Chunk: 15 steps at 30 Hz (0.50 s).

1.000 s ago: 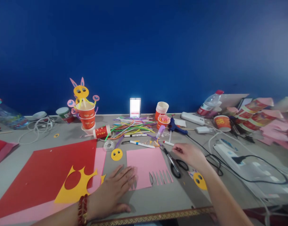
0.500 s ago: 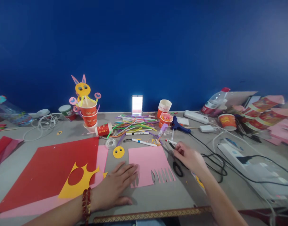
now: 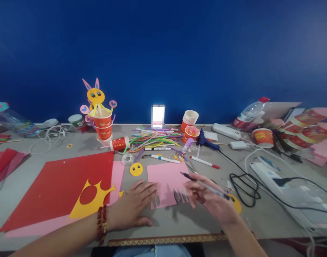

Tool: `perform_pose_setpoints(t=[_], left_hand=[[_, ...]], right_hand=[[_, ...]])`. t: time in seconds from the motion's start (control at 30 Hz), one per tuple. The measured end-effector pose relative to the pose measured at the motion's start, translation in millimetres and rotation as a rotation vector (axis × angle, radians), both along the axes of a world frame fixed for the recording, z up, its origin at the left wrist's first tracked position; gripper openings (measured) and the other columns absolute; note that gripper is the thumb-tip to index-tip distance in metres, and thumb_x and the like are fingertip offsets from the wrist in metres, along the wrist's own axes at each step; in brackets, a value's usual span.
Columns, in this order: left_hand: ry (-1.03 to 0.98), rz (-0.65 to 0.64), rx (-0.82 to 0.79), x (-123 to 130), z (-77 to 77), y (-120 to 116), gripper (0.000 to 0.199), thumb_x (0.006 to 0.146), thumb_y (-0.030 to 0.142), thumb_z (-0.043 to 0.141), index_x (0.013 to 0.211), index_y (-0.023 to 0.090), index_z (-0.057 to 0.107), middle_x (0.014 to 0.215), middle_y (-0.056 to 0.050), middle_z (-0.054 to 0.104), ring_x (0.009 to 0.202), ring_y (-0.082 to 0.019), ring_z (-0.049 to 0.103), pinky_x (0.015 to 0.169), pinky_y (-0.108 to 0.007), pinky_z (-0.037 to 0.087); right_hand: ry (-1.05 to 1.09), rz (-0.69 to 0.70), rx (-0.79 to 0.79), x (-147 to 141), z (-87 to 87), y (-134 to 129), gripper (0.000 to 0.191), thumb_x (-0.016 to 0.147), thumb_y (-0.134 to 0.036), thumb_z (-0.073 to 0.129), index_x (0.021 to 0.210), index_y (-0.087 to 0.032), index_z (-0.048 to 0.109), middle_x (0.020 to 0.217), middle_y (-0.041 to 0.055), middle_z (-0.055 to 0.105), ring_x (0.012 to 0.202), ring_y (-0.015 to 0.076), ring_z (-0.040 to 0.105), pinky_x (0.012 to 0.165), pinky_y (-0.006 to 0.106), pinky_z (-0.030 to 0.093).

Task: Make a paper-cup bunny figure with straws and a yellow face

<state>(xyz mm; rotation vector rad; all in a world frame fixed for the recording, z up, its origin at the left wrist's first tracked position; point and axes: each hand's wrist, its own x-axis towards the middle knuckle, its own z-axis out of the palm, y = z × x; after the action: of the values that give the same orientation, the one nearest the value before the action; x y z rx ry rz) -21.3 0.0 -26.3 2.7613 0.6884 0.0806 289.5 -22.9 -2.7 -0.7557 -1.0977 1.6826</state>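
Surface (image 3: 187,225), patterned band (image 3: 166,240) along its near edge. Left hand (image 3: 132,203) just inside it: palm down, laid over the left side of the pink sheet (image 3: 165,178); grip flat, fingers extended, grasping nothing. Right hand (image 3: 214,205) at the sheet's right side: grip narrow, fingers closed around a pen (image 3: 209,187).

Key relation, pen to sheet: long axis slants from near right to far left, dark tip leading, over the sheet's far right part. Sheet lies left of the right grip and partly beneath it. Right hand nearer the main run of leaf-shaped cuts on the near edge, hiding some; left hand beside the few at the left. Tip touching paper or not: cannot tell.

Yellow disc (image 3: 136,169) with drawn face just off the sheet's far left corner.

Writing, going outward. Blue marker (image 3: 165,159) beyond the sheet: nothing legible. Black marker (image 3: 158,149) behind it: dark lettering on white barrel, too small to read. Fallen cup (image 3: 120,144), red: yellow characters, unreadable. Upright cup (image 3: 263,138) far right: bold yellow marks, cannot make out. Tilted bottle (image 3: 250,114) by the blue wall (image 3: 163,53): red label, brand not legible.
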Motion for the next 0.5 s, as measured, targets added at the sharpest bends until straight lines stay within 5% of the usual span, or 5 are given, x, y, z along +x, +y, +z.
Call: perform_pose_setpoints(t=[0.1, 0.2, 0.3, 0.4, 0.5], left_hand=[[-0.027, -0.035, -0.041, -4, 4.7, 7, 0.076, 0.092, 0.063, 0.045, 0.151, 0.019, 0.028, 0.156, -0.013, 0.035, 0.144, -0.029, 0.030, 0.119, -0.047, 0.019], [-0.047, -0.083, -0.051, -7, 8.0, 10, 0.075, 0.093, 0.062, 0.043, 0.152, 0.020, 0.026, 0.156, -0.015, 0.036, 0.144, -0.029, 0.030, 0.119, -0.048, 0.019], [-0.048, -0.101, -0.019, -7, 7.9, 9, 0.072, 0.090, 0.064, 0.047, 0.150, 0.027, 0.031, 0.158, -0.014, 0.032, 0.144, -0.032, 0.029, 0.118, -0.050, 0.020], [-0.061, -0.091, 0.020, -6, 5.9, 6, 0.071, 0.087, 0.064, 0.053, 0.148, 0.033, 0.035, 0.159, -0.013, 0.029, 0.144, -0.034, 0.029, 0.117, -0.053, 0.021], [-0.094, -0.082, 0.031, -6, 4.4, 4, 0.072, 0.085, 0.063, 0.058, 0.146, 0.032, 0.038, 0.158, -0.014, 0.031, 0.143, -0.035, 0.030, 0.116, -0.053, 0.023]], right_hand=[[-0.189, -0.154, 0.081, -21, -10.1, -10, 0.019, 0.079, -0.037, 0.076, 0.084, -0.022, 0.066, 0.071, 0.0014, 0.063, 0.061, 0.0140, 0.055, 0.055, 0.025, 0.044], [-0.357, -0.312, 0.059, -39, -20.0, -16, 0.041, 0.091, -0.047, 0.059, 0.061, -0.019, 0.054, 0.052, -0.0046, 0.046, 0.044, 0.0082, 0.038, 0.044, 0.021, 0.031], [-0.447, -0.244, 0.058, -53, -26.0, -17, 0.030, 0.096, -0.046, 0.050, 0.085, -0.020, 0.060, 0.056, -0.0039, 0.055, 0.048, 0.0115, 0.049, 0.051, 0.023, 0.041], [-0.579, -0.157, 0.152, -64, -29.8, -14, 0.024, 0.094, -0.038, 0.052, 0.109, -0.021, 0.061, 0.079, 0.0023, 0.068, 0.069, 0.0169, 0.062, 0.064, 0.027, 0.049], [-0.735, -0.194, 0.313, -70, -32.6, -12, 0.016, 0.090, -0.031, 0.054, 0.091, -0.020, 0.065, 0.077, 0.0026, 0.066, 0.068, 0.0170, 0.060, 0.062, 0.026, 0.046]])
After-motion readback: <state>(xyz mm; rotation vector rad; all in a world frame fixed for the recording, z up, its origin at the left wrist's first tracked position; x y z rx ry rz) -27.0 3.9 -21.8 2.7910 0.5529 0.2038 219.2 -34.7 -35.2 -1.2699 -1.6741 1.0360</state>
